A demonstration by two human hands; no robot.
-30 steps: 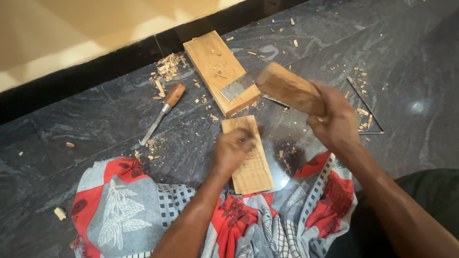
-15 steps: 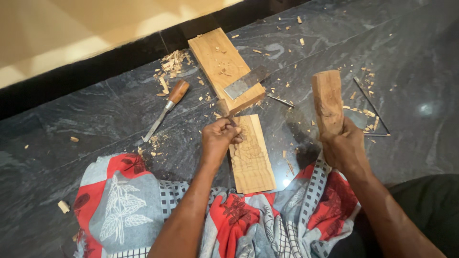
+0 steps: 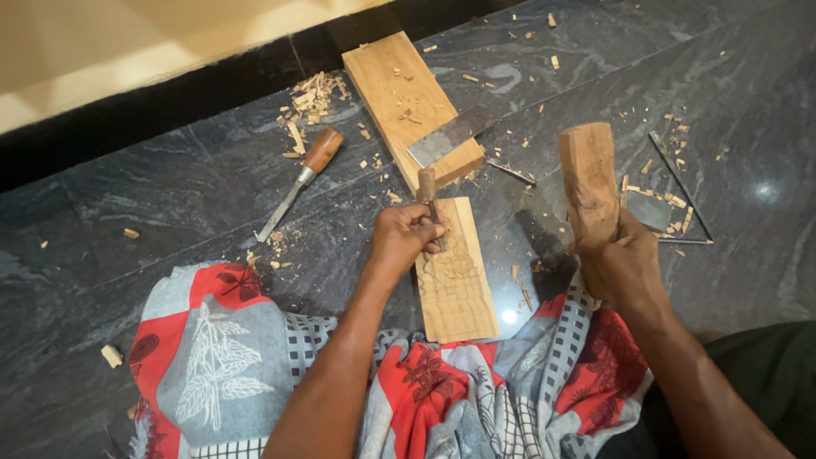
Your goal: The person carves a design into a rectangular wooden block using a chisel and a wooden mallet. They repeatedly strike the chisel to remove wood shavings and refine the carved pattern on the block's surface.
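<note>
My left hand [image 3: 406,238] grips a small chisel [image 3: 427,190] with a wooden handle, held upright on the top end of a narrow wooden panel [image 3: 457,280] that bears a carved pattern. My right hand [image 3: 620,259] holds a thick wooden mallet block [image 3: 588,178] raised upright to the right of the panel, apart from the chisel. The panel lies on the dark stone floor, its near end resting on a red, grey and white patterned cloth [image 3: 255,365].
A larger wooden plank [image 3: 399,89] lies beyond the panel with a flat metal blade [image 3: 450,136] on it. A second chisel [image 3: 302,180] with a wooden handle lies to the left among wood chips. Thin metal tools [image 3: 671,191] lie at right. A black skirting and pale wall run along the top.
The mallet went from lying over the chisel to standing upright at the right. My left hand has stayed on the chisel at the panel's top end.
</note>
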